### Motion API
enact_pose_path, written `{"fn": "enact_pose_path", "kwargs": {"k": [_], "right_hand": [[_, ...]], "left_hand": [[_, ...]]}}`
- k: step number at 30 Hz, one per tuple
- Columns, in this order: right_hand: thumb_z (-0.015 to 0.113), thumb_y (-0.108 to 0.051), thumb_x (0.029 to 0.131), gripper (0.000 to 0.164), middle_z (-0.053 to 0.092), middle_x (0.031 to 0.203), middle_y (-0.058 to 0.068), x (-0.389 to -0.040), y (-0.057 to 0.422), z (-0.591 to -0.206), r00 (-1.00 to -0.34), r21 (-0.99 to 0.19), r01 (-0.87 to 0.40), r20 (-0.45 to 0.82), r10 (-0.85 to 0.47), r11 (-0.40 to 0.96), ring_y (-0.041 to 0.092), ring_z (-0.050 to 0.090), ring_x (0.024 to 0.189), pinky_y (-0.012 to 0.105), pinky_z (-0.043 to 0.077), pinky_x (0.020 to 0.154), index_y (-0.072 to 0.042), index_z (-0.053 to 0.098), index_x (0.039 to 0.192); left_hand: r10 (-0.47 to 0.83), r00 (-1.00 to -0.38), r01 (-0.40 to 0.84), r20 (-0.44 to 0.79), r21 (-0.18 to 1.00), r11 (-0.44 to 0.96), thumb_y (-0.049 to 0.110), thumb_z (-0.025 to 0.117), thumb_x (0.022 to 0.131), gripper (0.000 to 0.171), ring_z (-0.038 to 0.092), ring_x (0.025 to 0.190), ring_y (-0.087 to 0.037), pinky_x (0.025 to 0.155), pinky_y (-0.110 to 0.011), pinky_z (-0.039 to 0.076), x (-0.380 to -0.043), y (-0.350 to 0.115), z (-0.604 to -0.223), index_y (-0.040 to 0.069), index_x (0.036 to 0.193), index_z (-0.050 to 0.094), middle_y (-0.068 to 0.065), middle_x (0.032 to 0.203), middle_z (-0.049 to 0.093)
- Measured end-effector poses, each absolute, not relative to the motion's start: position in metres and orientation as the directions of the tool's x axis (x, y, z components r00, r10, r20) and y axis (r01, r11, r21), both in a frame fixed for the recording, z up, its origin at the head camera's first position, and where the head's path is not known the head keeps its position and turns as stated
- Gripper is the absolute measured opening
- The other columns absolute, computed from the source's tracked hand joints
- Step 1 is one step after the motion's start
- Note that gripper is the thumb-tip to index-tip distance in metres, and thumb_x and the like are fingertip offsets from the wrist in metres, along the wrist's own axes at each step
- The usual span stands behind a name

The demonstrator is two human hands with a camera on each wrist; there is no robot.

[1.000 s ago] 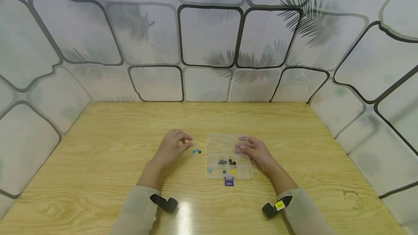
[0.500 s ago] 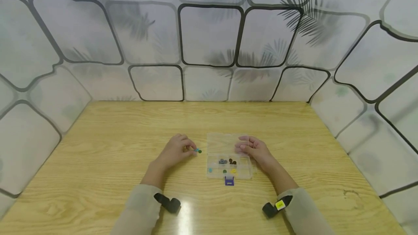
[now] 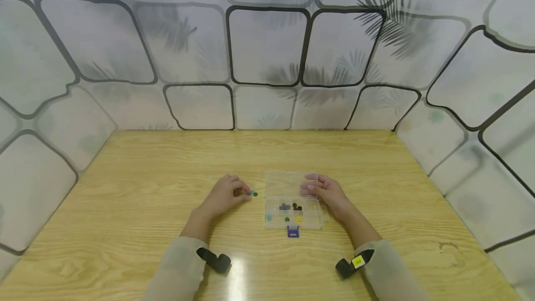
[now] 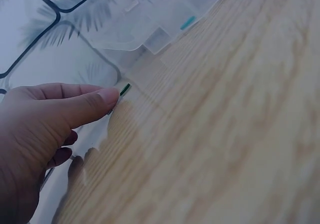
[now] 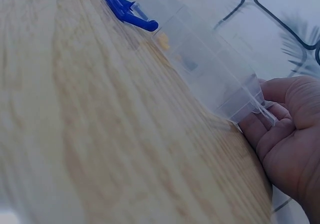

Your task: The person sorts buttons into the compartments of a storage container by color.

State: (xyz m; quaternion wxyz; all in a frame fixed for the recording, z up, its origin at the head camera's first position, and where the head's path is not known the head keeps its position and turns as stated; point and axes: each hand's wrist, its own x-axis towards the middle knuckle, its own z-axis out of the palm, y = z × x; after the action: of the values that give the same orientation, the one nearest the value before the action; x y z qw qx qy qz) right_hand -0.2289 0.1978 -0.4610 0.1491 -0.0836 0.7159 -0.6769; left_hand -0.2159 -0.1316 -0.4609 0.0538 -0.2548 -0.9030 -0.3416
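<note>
My left hand [image 3: 225, 194] is down at a few small buttons on the table, thumb and index fingertip pinched together at a light blue button [image 3: 251, 192], which they partly cover. Just beyond the fingertips lies a dark green button [image 4: 125, 89]. To the right, a clear plastic compartment box [image 3: 314, 223] stands with its lid [image 3: 284, 183] raised behind it. My right hand [image 3: 330, 195] grips the box at its right side by the lid, some fingers showing through the clear plastic. Inside sit grey buttons [image 3: 284, 207], dark brown ones [image 3: 297, 207], yellow ones [image 3: 298, 219], a green one and a blue one.
A blue latch [image 3: 293, 232] sticks out from the box's front edge toward me. The wooden table [image 3: 138, 189] runs back to a patterned wall covering [image 3: 267, 45], which also lines both sides. A dark ring-like mark [image 3: 449, 247] shows on the table at right.
My left hand has come down and right, its fingertips now at the loose buttons and covering some of them. The right hand and the box have stayed in place.
</note>
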Motion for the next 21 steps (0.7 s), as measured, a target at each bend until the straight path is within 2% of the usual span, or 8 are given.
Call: {"fn": "enact_pose_path", "kwargs": {"k": [2, 6, 7, 9, 13, 16, 21], "right_hand": [[0.059, -0.014, 0.094, 0.048, 0.068, 0.110, 0.008, -0.2293, 0.1976, -0.4607, -0.942, -0.994, 0.087, -0.103, -0.321, 0.062, 0.010, 0.067, 0.093, 0.024, 0.051, 0.085, 0.005, 0.041, 0.134], [0.057, -0.007, 0.094, 0.047, 0.067, 0.111, 0.009, -0.2289, 0.1978, -0.4605, -0.939, -0.996, 0.089, -0.089, -0.331, 0.014, 0.011, 0.067, 0.095, 0.028, 0.051, 0.087, 0.008, 0.039, 0.134], [0.057, -0.005, 0.094, 0.047, 0.067, 0.111, 0.009, -0.2286, 0.1977, -0.4604, -0.939, -0.996, 0.090, -0.085, -0.333, 0.002, 0.011, 0.067, 0.096, 0.028, 0.051, 0.087, 0.009, 0.038, 0.134], [0.056, -0.001, 0.093, 0.047, 0.066, 0.110, 0.007, -0.2282, 0.1977, -0.4603, -0.939, -0.995, 0.095, -0.082, -0.334, -0.025, 0.012, 0.066, 0.097, 0.029, 0.051, 0.088, 0.009, 0.037, 0.135], [0.056, 0.004, 0.092, 0.051, 0.066, 0.112, 0.007, -0.2277, 0.1976, -0.4595, -0.941, -0.994, 0.102, -0.082, -0.330, -0.045, 0.012, 0.066, 0.097, 0.029, 0.050, 0.088, 0.008, 0.034, 0.138], [0.054, 0.005, 0.092, 0.055, 0.065, 0.114, 0.009, -0.2276, 0.1977, -0.4588, -0.941, -0.993, 0.112, -0.090, -0.327, -0.048, 0.012, 0.066, 0.097, 0.030, 0.050, 0.088, 0.005, 0.031, 0.141], [0.053, 0.007, 0.092, 0.057, 0.066, 0.109, 0.005, -0.2277, 0.1978, -0.4576, -0.938, -0.990, 0.122, -0.094, -0.333, -0.066, 0.013, 0.067, 0.096, 0.031, 0.051, 0.087, 0.002, 0.028, 0.143]], "left_hand": [[0.426, -0.863, 0.498, 0.270, 0.588, 0.638, 0.028, 0.074, 0.081, 0.010, 0.042, 0.076, -0.009, 0.074, -0.032, 0.037, -0.2154, -0.1318, -0.4608, 0.021, 0.086, 0.069, 0.011, 0.079, 0.053], [0.436, -0.858, 0.506, 0.271, 0.592, 0.627, 0.027, 0.074, 0.081, 0.009, 0.044, 0.076, -0.009, 0.091, -0.043, 0.039, -0.2151, -0.1314, -0.4608, 0.020, 0.086, 0.069, 0.010, 0.079, 0.053], [0.439, -0.857, 0.508, 0.271, 0.589, 0.628, 0.027, 0.074, 0.082, 0.009, 0.044, 0.076, -0.009, 0.091, -0.044, 0.039, -0.2148, -0.1312, -0.4610, 0.020, 0.086, 0.069, 0.010, 0.080, 0.053], [0.441, -0.855, 0.511, 0.272, 0.584, 0.631, 0.027, 0.074, 0.082, 0.009, 0.044, 0.076, -0.009, 0.090, -0.042, 0.040, -0.2147, -0.1310, -0.4614, 0.020, 0.086, 0.069, 0.010, 0.080, 0.054], [0.442, -0.853, 0.517, 0.276, 0.561, 0.647, 0.028, 0.074, 0.082, 0.009, 0.041, 0.076, -0.008, 0.073, -0.030, 0.038, -0.2144, -0.1313, -0.4622, 0.021, 0.086, 0.070, 0.011, 0.081, 0.054], [0.444, -0.853, 0.518, 0.274, 0.546, 0.658, 0.028, 0.073, 0.082, 0.009, 0.040, 0.075, -0.007, 0.071, -0.027, 0.037, -0.2139, -0.1315, -0.4622, 0.021, 0.086, 0.070, 0.012, 0.080, 0.054], [0.442, -0.857, 0.514, 0.264, 0.498, 0.698, 0.030, 0.073, 0.083, 0.010, 0.040, 0.075, -0.008, 0.074, -0.030, 0.034, -0.2120, -0.1298, -0.4602, 0.021, 0.085, 0.070, 0.012, 0.078, 0.051]]}}
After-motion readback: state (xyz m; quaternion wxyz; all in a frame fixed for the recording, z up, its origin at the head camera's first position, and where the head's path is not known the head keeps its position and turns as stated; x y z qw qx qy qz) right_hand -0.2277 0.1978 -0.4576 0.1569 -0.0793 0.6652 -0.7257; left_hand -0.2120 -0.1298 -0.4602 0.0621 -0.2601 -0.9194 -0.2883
